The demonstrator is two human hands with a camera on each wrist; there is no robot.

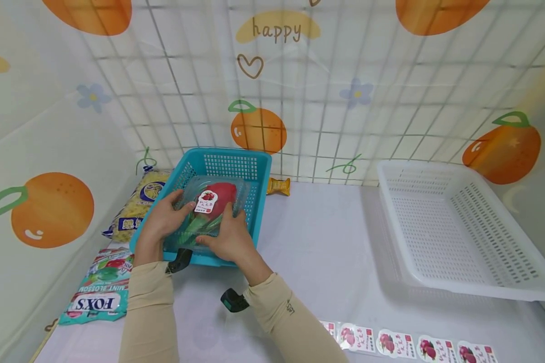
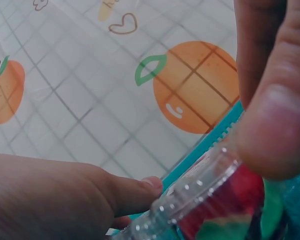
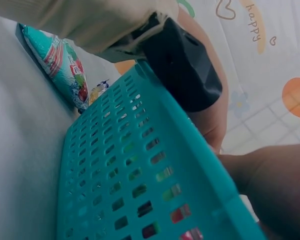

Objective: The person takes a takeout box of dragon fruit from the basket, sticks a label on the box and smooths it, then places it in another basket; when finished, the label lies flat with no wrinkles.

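Note:
A clear plastic clamshell box (image 1: 188, 237) with a red dragon fruit (image 1: 224, 194) inside sits within the rim of a teal basket (image 1: 250, 157). The lid bears a white label (image 1: 206, 201) with fruit printed on it. My left hand (image 1: 165, 217) grips the box's left side, thumb over the lid. On the right side, my right hand (image 1: 231, 237) holds the box's near right part. Close up in the left wrist view are the right thumb (image 2: 275, 130) and the box edge (image 2: 190, 192). The basket wall (image 3: 115, 165) hides most of the box in the right wrist view.
A yellow noodle-like bag (image 1: 141, 206) and a teal FOX'S candy bag (image 1: 101, 287) lie left of the basket. A small yellow packet (image 1: 279, 186) lies behind it. A white basket (image 1: 458, 227) stands right; a strip of labels (image 1: 395, 344) lies in front.

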